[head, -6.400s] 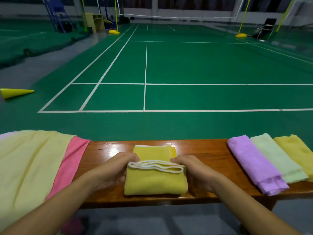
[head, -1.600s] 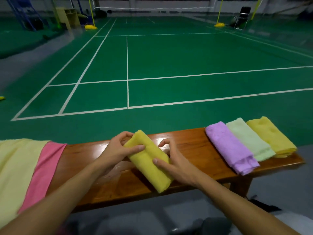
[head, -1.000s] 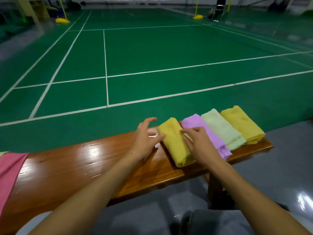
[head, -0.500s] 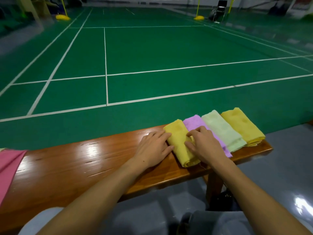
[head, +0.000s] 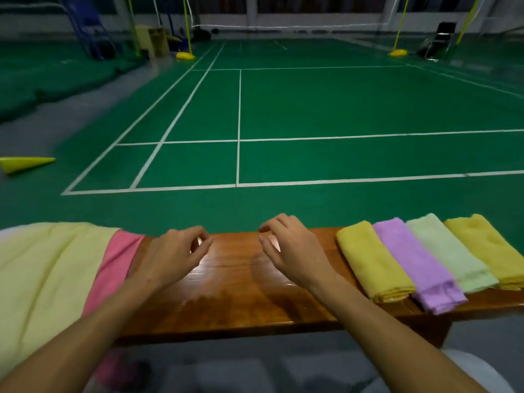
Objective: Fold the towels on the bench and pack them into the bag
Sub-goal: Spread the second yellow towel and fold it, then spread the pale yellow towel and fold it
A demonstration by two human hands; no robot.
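Several folded towels lie side by side at the right end of the wooden bench (head: 241,296): a yellow towel (head: 371,262), a purple towel (head: 416,265), a pale green towel (head: 448,251) and a darker yellow towel (head: 490,248). At the left end an unfolded pale yellow towel (head: 42,279) hangs over the bench on top of a pink towel (head: 113,265). My left hand (head: 173,253) and my right hand (head: 292,248) hover over the bare middle of the bench, fingers loosely curled, holding nothing. No bag is visible.
Beyond the bench stretches a green badminton court with white lines. A yellow cone (head: 22,164) lies on the floor at the left. Net posts on yellow bases (head: 185,55) stand far back, with a dark chair (head: 436,42) at the far right.
My hands have let go of the folded yellow towel, which now lies next to the purple one. Both hands have moved left to the middle of the bench, and my view has swung left.
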